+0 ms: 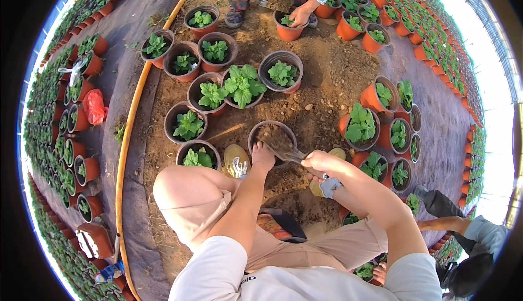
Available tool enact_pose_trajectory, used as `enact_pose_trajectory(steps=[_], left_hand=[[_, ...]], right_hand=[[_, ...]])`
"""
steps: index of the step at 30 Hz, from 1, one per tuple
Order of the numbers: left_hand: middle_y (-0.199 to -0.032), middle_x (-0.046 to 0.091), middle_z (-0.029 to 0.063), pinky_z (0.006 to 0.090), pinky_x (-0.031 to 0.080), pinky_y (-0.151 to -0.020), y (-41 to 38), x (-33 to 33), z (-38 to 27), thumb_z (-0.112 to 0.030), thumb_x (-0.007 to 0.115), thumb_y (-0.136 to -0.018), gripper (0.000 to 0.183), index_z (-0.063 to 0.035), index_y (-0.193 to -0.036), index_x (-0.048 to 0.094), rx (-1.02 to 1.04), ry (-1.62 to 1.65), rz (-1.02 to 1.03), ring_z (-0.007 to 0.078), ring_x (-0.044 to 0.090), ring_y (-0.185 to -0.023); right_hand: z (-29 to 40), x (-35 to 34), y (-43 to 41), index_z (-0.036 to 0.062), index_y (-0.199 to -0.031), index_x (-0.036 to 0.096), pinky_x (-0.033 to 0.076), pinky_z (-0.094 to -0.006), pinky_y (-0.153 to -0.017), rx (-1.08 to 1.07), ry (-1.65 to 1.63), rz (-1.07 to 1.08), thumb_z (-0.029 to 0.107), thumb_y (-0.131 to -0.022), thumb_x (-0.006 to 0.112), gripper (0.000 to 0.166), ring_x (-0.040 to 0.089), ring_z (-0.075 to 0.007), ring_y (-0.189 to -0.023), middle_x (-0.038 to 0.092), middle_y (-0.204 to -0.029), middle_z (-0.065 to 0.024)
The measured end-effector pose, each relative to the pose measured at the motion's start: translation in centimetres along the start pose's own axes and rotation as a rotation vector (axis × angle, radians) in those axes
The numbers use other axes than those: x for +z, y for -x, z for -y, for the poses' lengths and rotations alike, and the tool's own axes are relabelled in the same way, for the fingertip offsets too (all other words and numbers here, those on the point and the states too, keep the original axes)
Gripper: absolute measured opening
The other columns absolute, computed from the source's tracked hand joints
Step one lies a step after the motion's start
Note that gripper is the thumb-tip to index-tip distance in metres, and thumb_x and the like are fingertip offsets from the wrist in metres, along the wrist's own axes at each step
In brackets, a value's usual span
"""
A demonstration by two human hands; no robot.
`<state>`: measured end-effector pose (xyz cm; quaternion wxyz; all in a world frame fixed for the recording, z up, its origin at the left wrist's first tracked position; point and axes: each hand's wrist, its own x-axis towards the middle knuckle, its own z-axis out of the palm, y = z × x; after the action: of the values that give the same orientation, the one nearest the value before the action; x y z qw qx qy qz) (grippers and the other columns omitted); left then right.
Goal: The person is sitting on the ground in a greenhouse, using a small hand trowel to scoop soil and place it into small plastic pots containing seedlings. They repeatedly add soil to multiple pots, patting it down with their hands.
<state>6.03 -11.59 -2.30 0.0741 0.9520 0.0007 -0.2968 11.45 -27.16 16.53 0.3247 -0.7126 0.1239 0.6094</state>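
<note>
My right hand grips the handle of a metal trowel. Brown soil lies on its blade, over a plastic flower pot between my feet. My left hand reaches over the pot's near left rim, its fingers inside; whether they grip the rim or something in the pot is hidden. Just beyond stands a pot with a leafy seedling. More potted seedlings, among them a large-leaved plant, crowd the ground to the left.
Opposite me, a person's hand is in another pot. A second person is at lower right. A long yellow pole or pipe runs along the left. Potted plants stand right; a red plastic bag lies among pots left.
</note>
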Motion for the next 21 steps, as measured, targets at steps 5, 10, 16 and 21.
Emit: enact_pose_trajectory(steps=[5, 10, 16, 21], left_hand=[[-0.119, 0.042, 0.0171, 0.0428, 0.029, -0.095, 1.4, -2.8, 0.2, -0.041, 0.056, -0.077, 0.051, -0.0097, -0.117, 0.050, 0.006, 0.206, 0.083, 0.0359, 0.036, -0.113], [-0.121, 0.039, 0.0199, 0.0447, 0.034, -0.093, 0.5, -2.8, -1.0, -0.032, 0.060, -0.078, 0.058, -0.0138, -0.127, 0.035, -0.056, 0.311, 0.140, 0.0394, 0.036, -0.114], [-0.117, 0.041, 0.0241, 0.0432, 0.043, -0.087, -0.1, -2.8, -2.3, -0.017, 0.065, -0.074, 0.059, -0.0154, -0.126, 0.037, -0.209, 0.376, 0.101, 0.0423, 0.038, -0.112], [-0.109, 0.048, 0.0204, 0.0407, 0.044, -0.084, -0.7, -0.7, -0.8, -0.015, 0.064, -0.072, 0.057, -0.0176, -0.124, 0.041, -0.241, 0.333, 0.057, 0.0369, 0.047, -0.103]], right_hand=[[-3.6, 0.1, 4.4, 0.0001, -0.085, 0.050, 0.039, -0.0300, -0.033, -0.011, 0.031, -0.089, 0.021, -0.087, 0.043, 0.022, 0.051, -0.0171, -0.043, 0.052, -0.059, -0.0091], [-14.9, 5.0, 0.8, 0.0075, -0.099, 0.044, 0.044, -0.0272, -0.042, -0.043, -0.536, -0.309, 0.014, -0.083, 0.052, 0.018, 0.051, -0.0139, -0.048, 0.052, -0.065, -0.0051], [-18.6, 9.9, -10.1, 0.0039, -0.085, 0.047, 0.042, -0.0291, -0.041, 0.041, -0.935, -0.453, 0.008, -0.081, 0.054, 0.009, 0.050, -0.0156, -0.047, 0.051, -0.062, -0.0056], [-15.8, 6.8, -19.0, 0.0035, -0.089, 0.054, 0.037, -0.0318, -0.040, -0.170, -0.699, -0.686, 0.008, -0.079, 0.054, 0.011, 0.046, -0.0165, -0.043, 0.050, -0.057, -0.0081]])
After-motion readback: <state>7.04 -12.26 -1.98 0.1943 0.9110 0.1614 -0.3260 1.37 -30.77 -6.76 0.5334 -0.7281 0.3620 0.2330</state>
